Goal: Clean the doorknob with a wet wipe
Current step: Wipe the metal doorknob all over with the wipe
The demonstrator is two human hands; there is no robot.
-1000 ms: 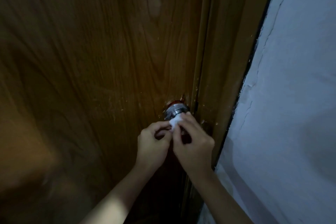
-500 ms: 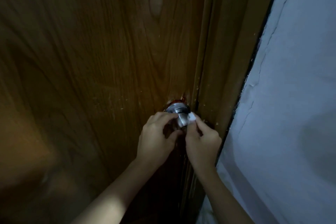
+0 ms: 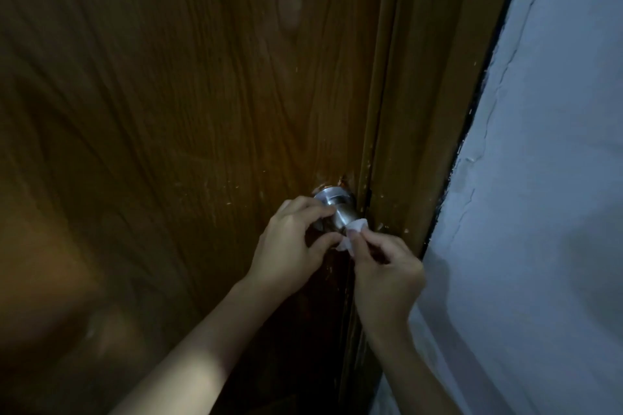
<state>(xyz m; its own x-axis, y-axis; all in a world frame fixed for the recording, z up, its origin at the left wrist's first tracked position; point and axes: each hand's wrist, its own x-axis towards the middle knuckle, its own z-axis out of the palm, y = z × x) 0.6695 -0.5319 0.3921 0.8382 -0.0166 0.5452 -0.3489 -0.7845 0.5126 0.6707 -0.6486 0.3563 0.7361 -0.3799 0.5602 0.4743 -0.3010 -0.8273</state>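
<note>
We see the left hand curled round the knob on the door. The right hand pinches the wipe vs the knob's lower right; contact probably, light's dim.

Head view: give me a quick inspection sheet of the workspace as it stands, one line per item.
Surface: brown wooden door, scuffed and chipped around the knob.
Job's things: metal doorknob on the door; white wet wipe against its lower right side.
Clutter: nothing seen.
Hands: left hand curled around the knob's left side, fingers on the metal; right hand pinches the wipe.
Cables: nothing seen.
Surroundings: wooden door frame right of the door; cracked pale wall beyond it; dim light.
</note>
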